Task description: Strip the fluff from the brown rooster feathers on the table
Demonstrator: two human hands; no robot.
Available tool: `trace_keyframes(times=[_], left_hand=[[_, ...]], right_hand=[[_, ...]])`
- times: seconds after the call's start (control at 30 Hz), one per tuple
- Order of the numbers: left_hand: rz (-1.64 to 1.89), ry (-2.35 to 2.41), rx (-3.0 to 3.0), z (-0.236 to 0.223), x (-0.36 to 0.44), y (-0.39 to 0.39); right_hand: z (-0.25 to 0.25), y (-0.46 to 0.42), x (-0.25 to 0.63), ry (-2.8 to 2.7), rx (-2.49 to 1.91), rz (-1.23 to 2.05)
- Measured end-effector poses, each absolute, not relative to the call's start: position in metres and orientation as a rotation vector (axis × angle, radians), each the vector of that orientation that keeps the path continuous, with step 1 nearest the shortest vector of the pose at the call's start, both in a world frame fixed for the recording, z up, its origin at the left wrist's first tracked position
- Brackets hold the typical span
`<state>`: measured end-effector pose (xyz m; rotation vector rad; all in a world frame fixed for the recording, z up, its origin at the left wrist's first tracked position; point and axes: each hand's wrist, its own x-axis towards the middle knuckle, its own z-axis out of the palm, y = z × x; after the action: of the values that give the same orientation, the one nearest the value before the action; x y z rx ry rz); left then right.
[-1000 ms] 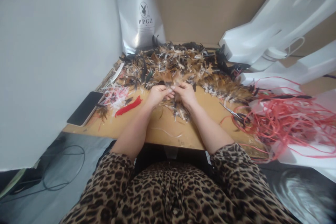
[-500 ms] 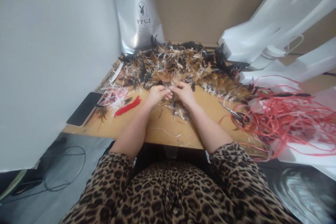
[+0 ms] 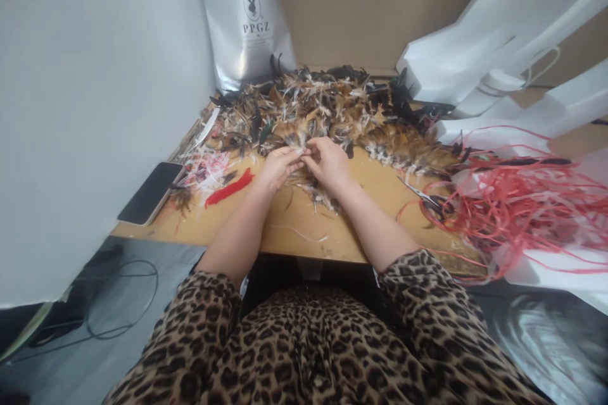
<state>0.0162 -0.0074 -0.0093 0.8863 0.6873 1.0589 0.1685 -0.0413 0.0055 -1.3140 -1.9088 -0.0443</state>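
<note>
My left hand (image 3: 279, 168) and my right hand (image 3: 329, 163) meet over the wooden table, fingertips pinched together. Between them they grip the pale base of a small bunch of brown feathers (image 3: 298, 135), whose tips point away from me. What exactly each fingertip presses on is too small to make out. Just beyond spreads a big heap of brown, black and white feathers (image 3: 327, 98). A few more loose feathers (image 3: 317, 195) lie below my hands, partly hidden by my right wrist. To the left is a bundle of red thread (image 3: 230, 188).
A phone (image 3: 149, 193) and pink-white scraps (image 3: 205, 168) lie left. Scissors (image 3: 420, 192) rest at right beside tangled red ribbon (image 3: 527, 209). Neatly lined feather bunches (image 3: 413, 150) sit near them. A silver bag (image 3: 251, 44) stands behind; a grey panel (image 3: 95, 107) borders the left.
My right hand has shifted its fingers and risen slightly over the feather bunch, while my left hand has opened its palm a little upward. The whole view has tilted slightly.
</note>
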Motion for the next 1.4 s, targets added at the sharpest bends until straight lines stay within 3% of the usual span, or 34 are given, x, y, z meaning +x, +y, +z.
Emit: trace_keyframes(times=[0.3,0.7,1.03,1.4], left_hand=[[1.062,0.711,0.918,-0.010,0.017,-0.007],[1.238,0.792,0.815,0.003,0.001,-0.001],[1.199,0.787,0.859,-0.002,0.001,-0.001],[1.080,0.722,0.849,-0.003,0.005,-0.004]], right_hand=[[0.006,-0.039,0.171,-1.925,-1.338,-0.077],[0.026,-0.026,0.226,-1.718,-1.460,0.680],[0.002,-0.024,0.208,-1.720,-1.668,0.884],[0.011,-0.023,0.206,-1.333,-1.156,1.032]])
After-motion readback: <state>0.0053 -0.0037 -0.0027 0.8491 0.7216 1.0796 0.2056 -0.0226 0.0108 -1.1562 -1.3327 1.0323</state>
